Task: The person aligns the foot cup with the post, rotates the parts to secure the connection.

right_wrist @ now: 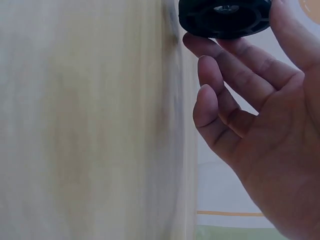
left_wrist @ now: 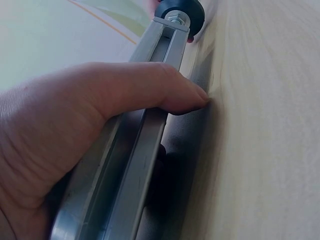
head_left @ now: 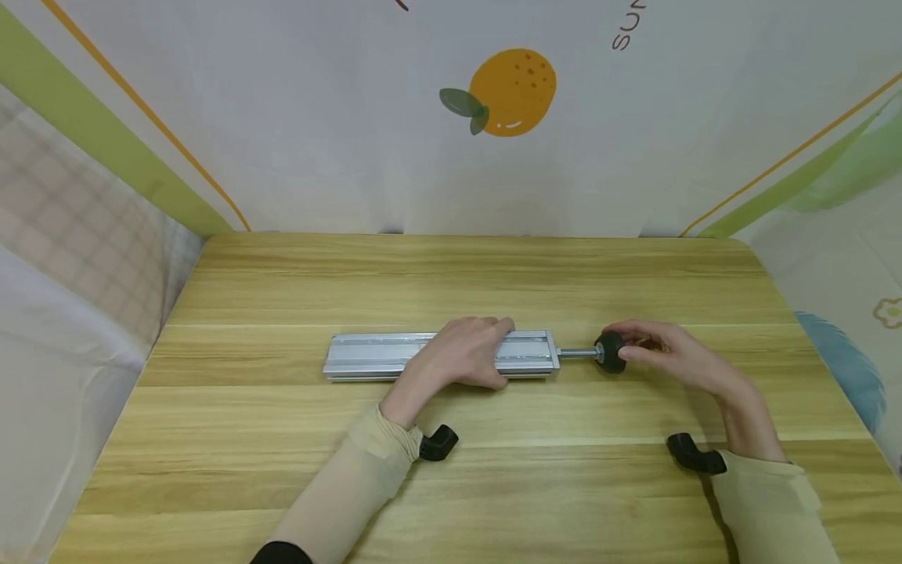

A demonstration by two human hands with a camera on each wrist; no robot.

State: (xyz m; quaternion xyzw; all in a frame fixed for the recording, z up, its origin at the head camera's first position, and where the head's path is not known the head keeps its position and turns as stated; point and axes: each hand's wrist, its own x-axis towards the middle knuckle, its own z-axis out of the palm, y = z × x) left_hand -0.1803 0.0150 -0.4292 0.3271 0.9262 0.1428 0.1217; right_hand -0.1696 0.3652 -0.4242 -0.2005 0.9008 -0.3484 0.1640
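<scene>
A long silver aluminium profile (head_left: pixel 373 356) lies lengthwise across the middle of the table. From the end plate at its right end a threaded rod (head_left: pixel 578 354) sticks out, with a round black levelling foot (head_left: pixel 610 352) at its tip. My left hand (head_left: pixel 458 352) grips the profile from above, its thumb bent over the near side. In the left wrist view the thumb (left_wrist: pixel 145 87) crosses the grooved metal. My right hand (head_left: pixel 680 356) pinches the foot between thumb and fingers. The right wrist view shows the foot's ribbed, hollow underside (right_wrist: pixel 227 22), while the other fingers curl loosely below it.
The wood-grain table (head_left: pixel 535 486) reaches back to a white printed cloth (head_left: pixel 338 117) with an orange fruit on it. More cloth hangs at the left and right sides. A black curved piece juts from each sleeve cuff, the left one (head_left: pixel 438 443) and the right one (head_left: pixel 694 454).
</scene>
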